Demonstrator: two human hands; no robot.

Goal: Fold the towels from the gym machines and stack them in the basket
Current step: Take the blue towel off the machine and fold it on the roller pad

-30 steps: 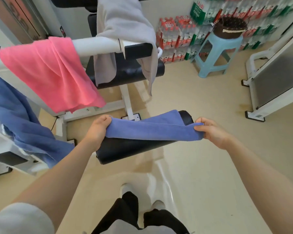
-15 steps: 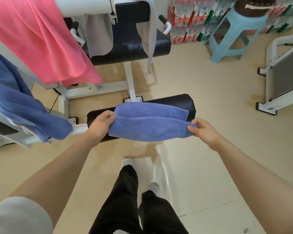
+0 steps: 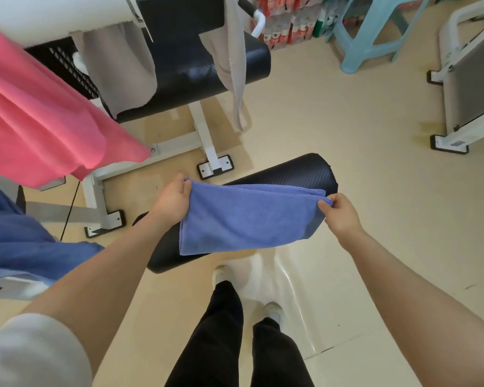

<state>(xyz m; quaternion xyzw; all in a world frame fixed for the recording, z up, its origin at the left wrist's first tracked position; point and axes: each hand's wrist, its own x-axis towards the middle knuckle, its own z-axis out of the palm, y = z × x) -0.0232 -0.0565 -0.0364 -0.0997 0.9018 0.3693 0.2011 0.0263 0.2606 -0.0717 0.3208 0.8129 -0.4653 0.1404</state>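
A purple-blue towel (image 3: 246, 219), folded double, hangs in front of a black padded roller (image 3: 299, 171). My left hand (image 3: 173, 198) grips its upper left corner. My right hand (image 3: 338, 213) pinches its upper right corner. A pink towel (image 3: 39, 113) drapes over a white machine bar at the left. Below it a darker blue towel (image 3: 20, 247) hangs at the left edge. A grey towel (image 3: 120, 68) hangs over the black seat (image 3: 190, 74) further back. No basket is in view.
White machine legs (image 3: 207, 146) stand on the beige floor ahead. A light blue plastic stool (image 3: 375, 32) and packs of bottles (image 3: 288, 20) stand at the back. Another white machine (image 3: 470, 88) is at the right. My legs and shoes (image 3: 224, 275) are below the towel.
The view has tilted down and nearer. The towel has come off the top of the roller and now hangs longer in front of it, still held by both hands.
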